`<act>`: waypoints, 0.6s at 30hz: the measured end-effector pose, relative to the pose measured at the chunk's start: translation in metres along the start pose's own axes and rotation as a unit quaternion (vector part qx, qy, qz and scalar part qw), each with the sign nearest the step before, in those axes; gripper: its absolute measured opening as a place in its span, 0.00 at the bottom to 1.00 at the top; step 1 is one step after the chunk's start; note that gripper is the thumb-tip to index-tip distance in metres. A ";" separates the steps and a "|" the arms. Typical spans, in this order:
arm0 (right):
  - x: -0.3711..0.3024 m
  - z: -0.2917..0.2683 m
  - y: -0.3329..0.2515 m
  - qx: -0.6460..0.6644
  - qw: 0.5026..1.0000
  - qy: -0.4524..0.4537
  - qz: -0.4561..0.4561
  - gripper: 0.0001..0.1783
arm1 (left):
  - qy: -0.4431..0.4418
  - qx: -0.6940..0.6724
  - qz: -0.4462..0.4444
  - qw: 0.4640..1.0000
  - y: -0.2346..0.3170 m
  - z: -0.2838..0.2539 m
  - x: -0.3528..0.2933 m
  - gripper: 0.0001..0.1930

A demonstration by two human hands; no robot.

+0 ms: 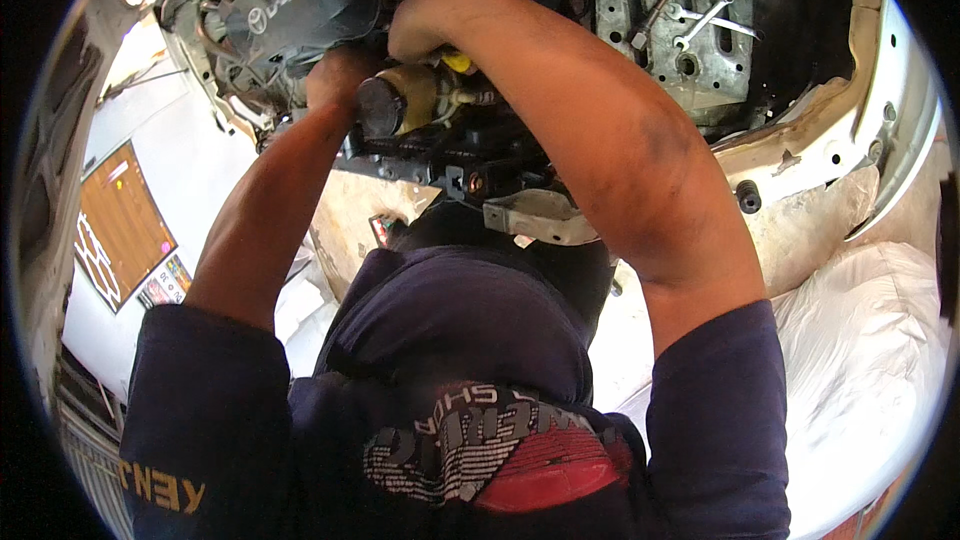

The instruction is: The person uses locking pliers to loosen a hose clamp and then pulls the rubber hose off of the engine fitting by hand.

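Note:
Both my arms reach into an open car engine bay. My left hand [338, 78] is down beside a yellowed plastic reservoir with a black cap [383, 106], at the edge of the black engine cover [315, 15]. Its fingers are hidden in shadow and behind the parts. My right hand [425, 22] bends down at the wrist just beyond the reservoir, its fingers out of sight among the dark engine parts. A small yellow piece [457, 62] shows under the right wrist; I cannot make out whether the hand touches it.
On a metal tray with holes [715, 75] to the right lie wrenches [706, 22] and a bent-handled tool [675, 2]. The front crossmember bracket [540, 215] is close to my body. White sheeting [860, 340] covers something at right. A brown board [128, 215] appears at left.

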State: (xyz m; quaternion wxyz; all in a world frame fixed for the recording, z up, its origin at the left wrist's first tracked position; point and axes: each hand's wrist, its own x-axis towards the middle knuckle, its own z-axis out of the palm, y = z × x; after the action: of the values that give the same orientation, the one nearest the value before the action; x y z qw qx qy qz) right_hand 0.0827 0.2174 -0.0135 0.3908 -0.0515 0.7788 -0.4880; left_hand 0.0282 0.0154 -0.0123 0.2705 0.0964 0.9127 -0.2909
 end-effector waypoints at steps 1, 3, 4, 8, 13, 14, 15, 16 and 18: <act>0.000 0.002 0.005 0.014 1.000 0.013 -0.001 0.22 | 0.000 -0.004 -0.003 1.000 0.003 0.000 0.001 0.27; -0.002 -0.003 0.005 -0.022 0.999 0.015 -0.041 0.22 | -0.027 0.001 0.173 0.985 -0.018 0.002 0.028 0.25; 0.002 -0.003 0.006 -0.060 0.995 0.001 -0.076 0.22 | -0.028 0.053 0.241 0.969 -0.039 0.014 0.043 0.24; 0.015 0.007 0.018 -0.068 0.995 0.030 -0.069 0.23 | -0.005 -0.041 0.297 0.954 -0.075 0.037 0.055 0.28; -0.003 0.007 0.024 -0.015 0.997 0.069 -0.015 0.20 | -0.092 -0.290 0.082 0.949 -0.074 0.020 0.004 0.31; -0.004 0.007 0.021 -0.021 0.997 0.068 -0.008 0.19 | -0.073 -0.269 0.087 0.956 -0.075 0.023 0.004 0.30; -0.004 0.008 0.023 -0.026 0.997 0.067 0.006 0.19 | -0.098 -0.284 0.060 0.952 -0.068 0.015 -0.001 0.29; -0.003 0.009 0.024 -0.010 0.998 0.066 0.019 0.18 | -0.078 -0.280 0.082 0.953 -0.066 0.017 -0.002 0.29; -0.002 0.008 0.016 0.012 0.997 0.068 0.043 0.17 | -0.028 -0.279 0.121 0.952 -0.069 0.018 -0.007 0.30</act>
State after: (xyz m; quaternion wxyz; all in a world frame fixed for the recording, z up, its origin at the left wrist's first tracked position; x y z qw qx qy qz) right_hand 0.0940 0.2209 -0.0273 0.3583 0.0196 0.7992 -0.4821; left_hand 0.0187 -0.0508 0.0121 0.3446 0.1184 0.9312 0.0077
